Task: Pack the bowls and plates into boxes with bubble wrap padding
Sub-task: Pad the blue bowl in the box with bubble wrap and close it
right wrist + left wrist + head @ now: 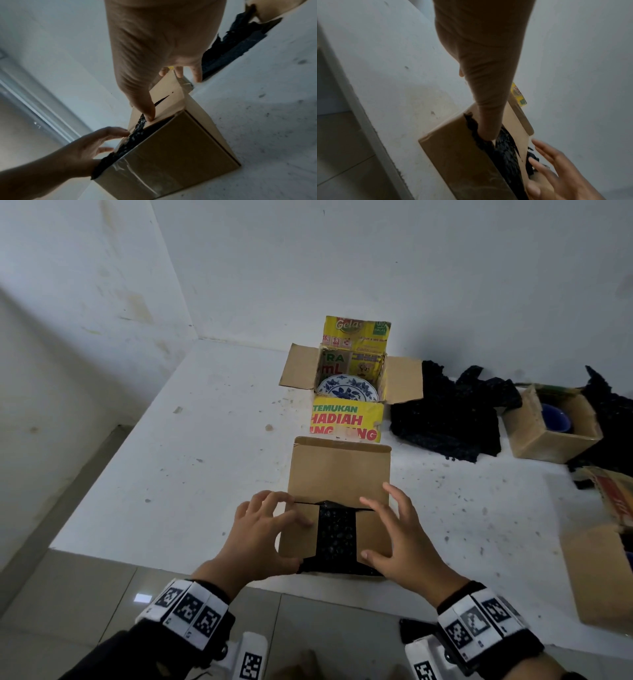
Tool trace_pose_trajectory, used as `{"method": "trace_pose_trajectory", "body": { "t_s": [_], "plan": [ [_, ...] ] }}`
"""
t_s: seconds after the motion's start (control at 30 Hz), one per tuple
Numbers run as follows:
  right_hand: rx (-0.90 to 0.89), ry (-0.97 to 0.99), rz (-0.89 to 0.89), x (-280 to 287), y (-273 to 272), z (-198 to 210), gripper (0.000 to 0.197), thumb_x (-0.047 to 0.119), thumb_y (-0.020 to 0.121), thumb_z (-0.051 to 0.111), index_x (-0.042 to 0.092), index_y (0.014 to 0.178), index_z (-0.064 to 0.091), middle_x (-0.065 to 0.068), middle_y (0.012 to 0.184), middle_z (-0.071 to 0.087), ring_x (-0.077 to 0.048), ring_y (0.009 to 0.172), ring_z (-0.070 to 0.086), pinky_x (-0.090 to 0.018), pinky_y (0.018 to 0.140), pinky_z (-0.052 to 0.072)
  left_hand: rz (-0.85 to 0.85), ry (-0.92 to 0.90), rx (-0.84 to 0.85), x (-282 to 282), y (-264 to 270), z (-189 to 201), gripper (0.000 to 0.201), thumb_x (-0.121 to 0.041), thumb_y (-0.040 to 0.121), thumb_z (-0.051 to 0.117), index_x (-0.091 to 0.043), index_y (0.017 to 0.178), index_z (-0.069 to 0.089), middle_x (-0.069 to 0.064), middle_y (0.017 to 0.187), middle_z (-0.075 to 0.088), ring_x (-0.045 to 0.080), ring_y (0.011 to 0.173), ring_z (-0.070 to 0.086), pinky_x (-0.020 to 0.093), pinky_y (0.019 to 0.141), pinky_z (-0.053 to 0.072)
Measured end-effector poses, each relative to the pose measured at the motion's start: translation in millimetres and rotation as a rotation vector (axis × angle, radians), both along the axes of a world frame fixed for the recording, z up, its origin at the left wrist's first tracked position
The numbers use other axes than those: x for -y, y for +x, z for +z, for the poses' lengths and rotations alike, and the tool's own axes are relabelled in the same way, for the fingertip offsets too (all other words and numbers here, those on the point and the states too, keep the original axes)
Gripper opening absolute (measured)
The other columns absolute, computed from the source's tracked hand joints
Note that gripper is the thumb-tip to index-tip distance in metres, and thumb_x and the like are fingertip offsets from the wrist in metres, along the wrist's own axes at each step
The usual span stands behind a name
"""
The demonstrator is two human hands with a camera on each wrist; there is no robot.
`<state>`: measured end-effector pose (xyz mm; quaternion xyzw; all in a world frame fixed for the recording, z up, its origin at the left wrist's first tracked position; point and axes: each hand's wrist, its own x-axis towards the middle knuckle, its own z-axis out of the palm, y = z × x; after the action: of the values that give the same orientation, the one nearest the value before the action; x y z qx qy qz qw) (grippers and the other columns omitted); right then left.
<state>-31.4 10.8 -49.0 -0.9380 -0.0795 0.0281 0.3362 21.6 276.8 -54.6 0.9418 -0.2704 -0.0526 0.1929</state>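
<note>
- Now the closing step is in hand: the left hand [265,529] and right hand [399,537] press the side flaps of the brown box [337,501] down with fairly straight fingers, each grip gripping nothing.
- Next, I judge, the near flap must fold over to meet the far flap.
- Black bubble wrap [337,530] shows between the flaps; the box sits at the near edge of the white surface [191,446].
- Behind it, a blue-patterned plate [347,389] lies in an open yellow box [346,419].

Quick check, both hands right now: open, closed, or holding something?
Left hand: open, fingers pressing the left flap of the brown box.
Right hand: open, spread fingers on the right flap, over the black bubble wrap.
</note>
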Motion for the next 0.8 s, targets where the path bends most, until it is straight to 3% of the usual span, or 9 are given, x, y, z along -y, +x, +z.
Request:
{"method": "trace_pose_trajectory", "body": {
  "t_s": [0.1, 0.17, 0.3, 0.37, 0.4, 0.47, 0.53, 0.67, 0.8],
  "plan": [
    [-0.064, 0.012, 0.014, -6.7, -0.1, -2.1, 0.067, 0.023, 0.077, 0.072, 0.043, 0.133, 0.04, 0.013, 0.152, 0.0, -0.002, 0.138, 0.0, -0.034, 0.11, 0.032, -0.04, 0.054, 0.067, 2.6, -1.9, 1.5, 0.058, -0.063, 0.055, 0.057, -0.042, 0.109, 0.054, -0.002, 0.129, 0.049, 0.03, 0.126, 0.042, 0.046, 0.092, 0.041],
    [-0.046, -0.002, -0.015, -12.1, -1.5, -3.3, 0.057, 0.03, 0.078, 0.071, 0.045, 0.127, 0.045, 0.006, 0.153, 0.006, -0.013, 0.143, -0.002, -0.044, 0.114, 0.024, -0.059, 0.083, 0.07, 7.9, -4.4, 2.0, 0.059, -0.062, 0.057, 0.054, -0.042, 0.112, 0.051, -0.002, 0.132, 0.048, 0.032, 0.128, 0.041, 0.048, 0.093, 0.043],
    [0.259, -0.248, 0.122, -27.9, -3.9, -3.3, 0.029, 0.046, 0.076, 0.06, 0.043, 0.105, 0.06, -0.002, 0.146, 0.029, -0.032, 0.142, 0.013, -0.055, 0.109, 0.012, -0.064, -0.006, -0.097, 11.5, -1.0, 2.4, 0.062, -0.064, 0.06, 0.053, -0.044, 0.119, 0.045, -0.006, 0.137, 0.039, 0.022, 0.126, 0.04, 0.042, 0.096, 0.043],
    [0.381, -0.245, 0.267, -38.4, -5.7, -2.5, 0.017, 0.04, 0.08, 0.06, 0.038, 0.096, 0.067, 0.002, 0.135, 0.043, -0.028, 0.133, 0.033, -0.053, 0.108, 0.023, -0.062, -0.162, -0.242, 2.6, 3.8, -4.4, 0.057, -0.052, 0.064, 0.069, -0.045, 0.119, 0.052, -0.014, 0.137, 0.036, 0.015, 0.125, 0.04, 0.035, 0.097, 0.043],
    [0.437, -0.26, 0.329, -43.1, -7.4, -3.2, 0.016, 0.037, 0.082, 0.059, 0.034, 0.094, 0.068, 0.003, 0.124, 0.05, -0.024, 0.122, 0.043, -0.049, 0.101, 0.033, -0.068, -0.218, -0.292, -2.4, 5.1, -8.9, 0.056, -0.045, 0.066, 0.073, -0.045, 0.119, 0.054, -0.018, 0.137, 0.035, 0.011, 0.126, 0.038, 0.033, 0.099, 0.042],
    [0.484, -0.322, 0.421, -51.1, -10.9, -6.4, 0.019, 0.033, 0.087, 0.053, 0.026, 0.097, 0.068, 0.005, 0.102, 0.058, -0.019, 0.093, 0.05, -0.037, 0.077, 0.041, -0.069, -0.319, -0.359, -8.6, 4.9, -16.3, 0.052, -0.045, 0.068, 0.07, -0.045, 0.118, 0.057, -0.021, 0.137, 0.035, 0.006, 0.129, 0.037, 0.031, 0.103, 0.041],
    [0.445, -0.357, 0.473, -57.6, -13.5, -9.6, 0.024, 0.032, 0.09, 0.048, 0.021, 0.102, 0.066, 0.004, 0.093, 0.061, -0.017, 0.08, 0.049, -0.031, 0.065, 0.04, -0.008, -0.448, -0.45, -6.0, 2.9, -14.8, 0.048, -0.05, 0.07, 0.061, -0.039, 0.116, 0.06, -0.02, 0.136, 0.039, -0.002, 0.128, 0.036, 0.023, 0.105, 0.037],
    [0.337, -0.396, 0.441, -69.1, -17.4, -9.3, 0.028, 0.037, 0.092, 0.043, 0.02, 0.095, 0.065, 0.002, 0.087, 0.06, -0.016, 0.076, 0.049, -0.03, 0.057, 0.043, 0.18, -0.729, -0.73, 2.9, -0.5, -1.0, 0.048, -0.046, 0.08, 0.044, -0.024, 0.119, 0.062, -0.018, 0.134, 0.046, -0.014, 0.121, 0.038, 0.006, 0.096, 0.03],
    [0.308, -0.455, 0.331, -74.4, -13.0, -3.9, 0.035, 0.043, 0.093, 0.04, 0.023, 0.073, 0.06, 0.0, 0.082, 0.051, -0.019, 0.075, 0.044, -0.03, 0.059, 0.033, 0.225, -0.804, -0.777, 3.3, -1.4, -5.4, 0.055, -0.051, 0.087, 0.022, -0.032, 0.12, 0.061, -0.023, 0.135, 0.046, -0.014, 0.124, 0.036, 0.015, 0.096, 0.028]
  ]
}}
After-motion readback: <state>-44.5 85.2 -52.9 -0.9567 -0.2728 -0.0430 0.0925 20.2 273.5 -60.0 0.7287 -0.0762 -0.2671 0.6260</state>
